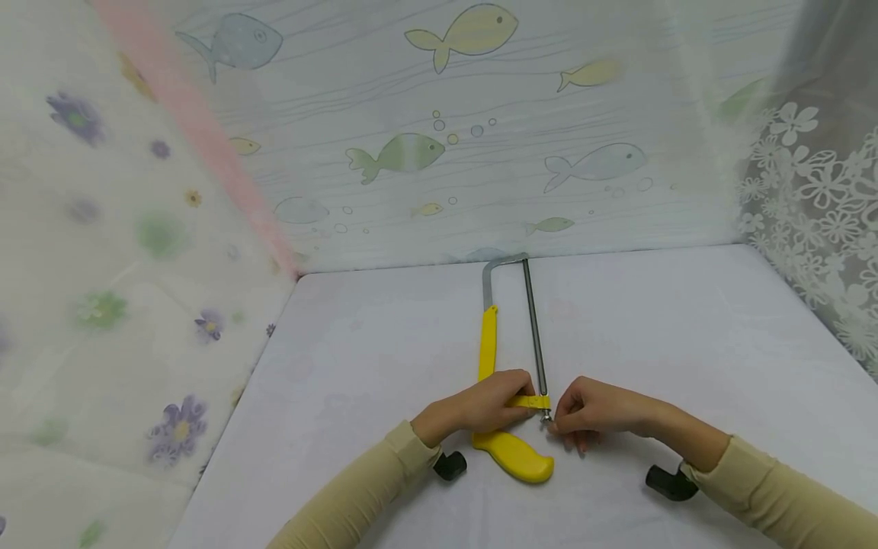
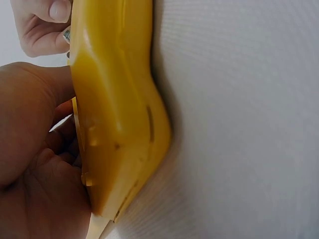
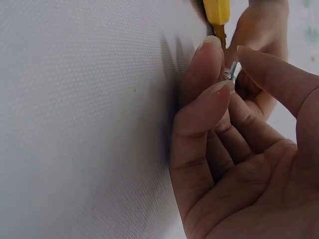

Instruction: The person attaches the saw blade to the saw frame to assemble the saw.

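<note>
A hacksaw (image 1: 488, 343) with a yellow handle (image 1: 516, 456) and a grey metal front frame lies on the white table, its handle toward me. Its straight dark blade side (image 1: 533, 328) runs along the right. My left hand (image 1: 490, 400) grips the yellow frame just above the handle, fingers reaching to the yellow blade holder (image 1: 533, 402). The handle (image 2: 117, 99) fills the middle of the left wrist view. At the near end of the blade is a small metal wing nut (image 1: 546, 416). My right hand (image 1: 604, 408) pinches this wing nut (image 3: 231, 73) between thumb and fingertips.
The white table (image 1: 384, 328) ends at a back curtain (image 1: 329, 99) printed with fish. A flowered curtain (image 1: 123, 305) hangs along the left, a lace one (image 1: 823, 175) at the right. Black wrist devices (image 1: 450, 466) sit under both wrists.
</note>
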`<state>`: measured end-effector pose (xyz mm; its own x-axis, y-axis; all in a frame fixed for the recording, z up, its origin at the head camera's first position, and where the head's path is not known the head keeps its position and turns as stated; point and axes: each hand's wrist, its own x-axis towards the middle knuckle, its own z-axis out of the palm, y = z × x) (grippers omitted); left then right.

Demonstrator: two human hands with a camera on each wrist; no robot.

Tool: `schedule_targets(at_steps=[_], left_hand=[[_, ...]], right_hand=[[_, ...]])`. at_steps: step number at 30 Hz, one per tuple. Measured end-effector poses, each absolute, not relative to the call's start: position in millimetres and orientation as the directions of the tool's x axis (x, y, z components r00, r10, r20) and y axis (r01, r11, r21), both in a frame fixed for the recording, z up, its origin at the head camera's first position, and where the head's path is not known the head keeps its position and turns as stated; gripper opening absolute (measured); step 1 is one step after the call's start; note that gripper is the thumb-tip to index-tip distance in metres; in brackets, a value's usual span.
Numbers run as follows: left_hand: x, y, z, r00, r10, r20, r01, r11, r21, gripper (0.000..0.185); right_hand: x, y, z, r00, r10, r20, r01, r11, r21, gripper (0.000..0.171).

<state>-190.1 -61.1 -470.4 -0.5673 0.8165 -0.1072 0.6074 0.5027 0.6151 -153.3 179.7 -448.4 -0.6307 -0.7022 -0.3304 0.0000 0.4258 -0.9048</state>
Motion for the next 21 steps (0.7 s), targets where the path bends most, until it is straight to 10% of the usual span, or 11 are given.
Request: schedule_targets(at_steps=[21], left_hand=[[-191.0,-61.5,-469.7,-0.56,0.823,-0.096,0.619,0.492,0.613,0.012]], right_hand=[[-153.5,174.0,-451.8,-0.668,-0.655,-0.353,0.01,0.466,-0.884,0.033]])
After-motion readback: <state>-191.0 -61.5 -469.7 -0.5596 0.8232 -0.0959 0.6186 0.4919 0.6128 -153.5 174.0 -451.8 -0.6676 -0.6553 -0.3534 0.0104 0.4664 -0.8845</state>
